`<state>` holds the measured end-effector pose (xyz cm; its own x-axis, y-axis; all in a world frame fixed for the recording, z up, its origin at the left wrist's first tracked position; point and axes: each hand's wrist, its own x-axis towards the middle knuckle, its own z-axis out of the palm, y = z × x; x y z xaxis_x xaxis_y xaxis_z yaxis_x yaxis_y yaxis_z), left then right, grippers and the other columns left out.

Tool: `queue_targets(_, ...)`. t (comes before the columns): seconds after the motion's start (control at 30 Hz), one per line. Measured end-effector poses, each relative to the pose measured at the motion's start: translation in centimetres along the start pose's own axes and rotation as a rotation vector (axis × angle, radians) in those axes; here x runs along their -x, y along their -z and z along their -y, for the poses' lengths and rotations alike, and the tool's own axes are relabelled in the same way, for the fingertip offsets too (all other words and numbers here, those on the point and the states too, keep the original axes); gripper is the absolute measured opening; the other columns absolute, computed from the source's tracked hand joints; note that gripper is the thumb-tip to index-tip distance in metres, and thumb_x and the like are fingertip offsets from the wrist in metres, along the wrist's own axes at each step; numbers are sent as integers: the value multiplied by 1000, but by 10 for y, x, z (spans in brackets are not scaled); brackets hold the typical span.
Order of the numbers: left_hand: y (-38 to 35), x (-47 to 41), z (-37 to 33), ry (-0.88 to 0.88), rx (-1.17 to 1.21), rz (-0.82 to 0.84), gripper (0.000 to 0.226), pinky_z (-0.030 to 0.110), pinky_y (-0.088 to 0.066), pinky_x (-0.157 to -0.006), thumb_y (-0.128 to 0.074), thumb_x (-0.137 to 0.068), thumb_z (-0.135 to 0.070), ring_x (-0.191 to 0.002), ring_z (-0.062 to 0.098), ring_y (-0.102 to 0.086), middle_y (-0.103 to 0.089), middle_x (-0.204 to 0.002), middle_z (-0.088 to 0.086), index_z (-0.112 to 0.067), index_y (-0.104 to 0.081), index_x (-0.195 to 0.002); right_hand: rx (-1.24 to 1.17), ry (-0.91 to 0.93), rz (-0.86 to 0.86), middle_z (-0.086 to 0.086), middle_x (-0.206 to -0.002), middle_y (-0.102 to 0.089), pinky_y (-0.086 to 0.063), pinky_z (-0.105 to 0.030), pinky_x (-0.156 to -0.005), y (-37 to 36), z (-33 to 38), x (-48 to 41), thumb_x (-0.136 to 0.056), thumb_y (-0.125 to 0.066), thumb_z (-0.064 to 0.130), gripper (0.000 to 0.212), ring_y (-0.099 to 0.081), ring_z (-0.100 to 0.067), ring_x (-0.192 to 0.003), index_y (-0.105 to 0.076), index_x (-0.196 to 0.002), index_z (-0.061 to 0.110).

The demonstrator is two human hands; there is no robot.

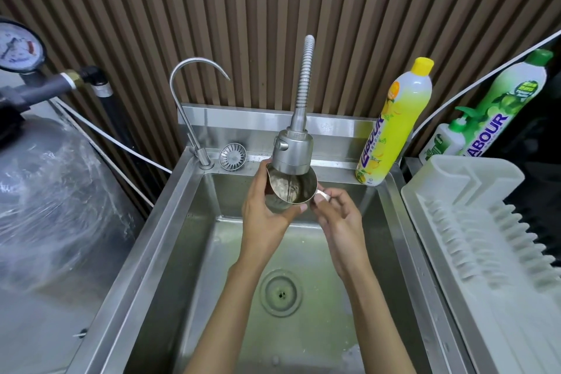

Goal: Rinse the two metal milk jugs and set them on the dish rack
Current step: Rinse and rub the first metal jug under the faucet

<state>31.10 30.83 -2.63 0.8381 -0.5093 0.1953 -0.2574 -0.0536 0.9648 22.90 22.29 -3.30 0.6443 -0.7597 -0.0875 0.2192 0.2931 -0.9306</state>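
Over the sink [170, 222], a person's left hand [267, 218] grips the body of a metal milk jug [288, 188] held mouth-up under the sink's spray tap [293, 152], while the right hand [337, 215] pinches its handle [323, 197]; a yellow detergent bottle [391, 130] stands at the sink's back right corner, a white dish rack [473, 179] just right of the sink

The milk jug [288, 191] sits between the left hand [264, 215], round its body, and the right hand [337, 215], at its handle, directly under the spray head [293, 150]. Below both hands lies the sink [188, 222], with its drain [280, 293] behind the hands, nearer the person. Beyond the left hand, a strainer [232, 155] and curved tap [194, 100] stand on the back ledge. Right of the right hand stands a detergent bottle [391, 127], with the dish rack [485, 222] farther right.
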Motion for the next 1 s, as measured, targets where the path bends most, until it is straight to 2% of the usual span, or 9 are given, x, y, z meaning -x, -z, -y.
queue_targets(0.1, 4, -1, -8, -88, -134, -34, 90, 3, -32, -97, -85, -60, -12, -116, 0, -45, -48, -129, -10, -21, -40, -137, 89, 14, -9, -4, -89, -64, -49, -30, -87, -3, -2, 3, -92, -53, 6, 7, -59, -18, -88, -56, -86, 9)
queue_targets(0.23, 10, -1, -19, -52, -376, -56, 88, 21, -41, -88, -85, -57, -40, -112, 16, -51, -54, -118, -2, -14, -49, -132, 183, -23, -14, -7, -76, -67, -57, -22, -70, -1, 1, 5, -92, -55, 13, 10, -66, -17, -77, -60, -88, 4)
queue_targets(0.4, 18, 3, -20, 159, -433, 11, 55, 19, -40, -72, -76, -58, -59, -85, 7, -55, -58, -89, -10, -25, -63, -99, 471, -72, -31, -12, -72, -70, -60, -30, -59, 5, 18, 1, -87, -65, 19, 18, -70, -12, -62, -66, -86, 1)
queue_targets(0.53, 18, 3, -7, 335, -27, 251, 37, 4, -45, -75, -80, -65, -36, -89, -3, -65, -74, -91, -13, -24, -69, -98, 877, 28, -67, -5, -70, -71, -57, -45, -74, 9, 41, 3, -79, -69, 35, 24, -69, -27, -77, -61, -62, 19)
queue_targets(0.67, 0, 7, 6, 437, 534, 358, 56, 18, -50, -90, -76, -66, 0, -103, 13, -62, -68, -109, 5, -6, -58, -118, 1241, 140, 53, -2, -78, -57, -33, -27, -66, 7, 67, 11, -89, -59, 23, 10, -54, -28, -81, -60, -84, 14)
queue_targets(0.77, -15, 7, 1, 331, 559, 229, 62, 16, -51, -80, -72, -62, 5, -96, 11, -64, -70, -101, 0, -8, -54, -120, 1086, 238, 21, -2, -87, -61, -35, -17, -58, 10, 63, 10, -90, -56, 13, 2, -51, -16, -70, -58, -90, 12)
queue_targets(0.83, -20, 4, -3, 256, 508, 134, 72, 18, -51, -85, -72, -64, 14, -101, 10, -64, -69, -109, 1, -10, -48, -127, 791, 198, 26, 5, -105, -67, -40, -7, -72, 11, 53, 7, -90, -55, 6, 12, -57, -5, -77, -55, -83, 15)
queue_targets(0.9, -19, 1, -4, 183, 402, 65, 83, 25, -46, -99, -75, -64, 12, -113, 12, -59, -63, -123, 3, -13, -41, -135, 512, 117, 76, 9, -113, -67, -44, -11, -87, 14, 42, 3, -90, -54, 2, 18, -62, 1, -95, -54, -77, 15)
queue_targets(1.0, -10, -1, -9, 99, 155, 20, 94, 30, -36, -108, -81, -59, -7, -126, 12, -48, -51, -136, -2, -24, -37, -140, 354, 20, 110, 7, -111, -68, -42, -20, -88, 13, 28, -1, -90, -56, 6, 15, -61, -1, -94, -56, -77, 12)
